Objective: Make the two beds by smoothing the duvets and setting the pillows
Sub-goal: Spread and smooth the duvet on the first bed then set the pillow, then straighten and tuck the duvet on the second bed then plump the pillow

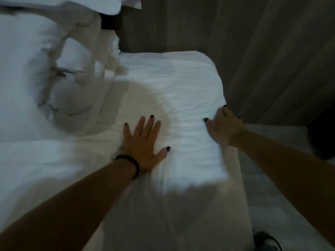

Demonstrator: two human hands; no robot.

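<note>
A white bed (174, 80) fills the middle of the view, its sheet faintly wrinkled. My left hand (143, 142) lies flat on it with fingers spread and straight. My right hand (223, 125) rests at the bed's right edge, thumb on top and fingers over the side; whether they grip the cloth I cannot tell. A crumpled white duvet (36, 73) is bunched up at the left. Part of a white pillow (101, 4) shows at the top edge.
A wood-panelled wall (253, 42) runs behind and to the right of the bed. A narrow strip of pale floor (275, 178) lies on the right, with a dark object (320, 134) at the far right and a dark shoe (266, 240) at the bottom.
</note>
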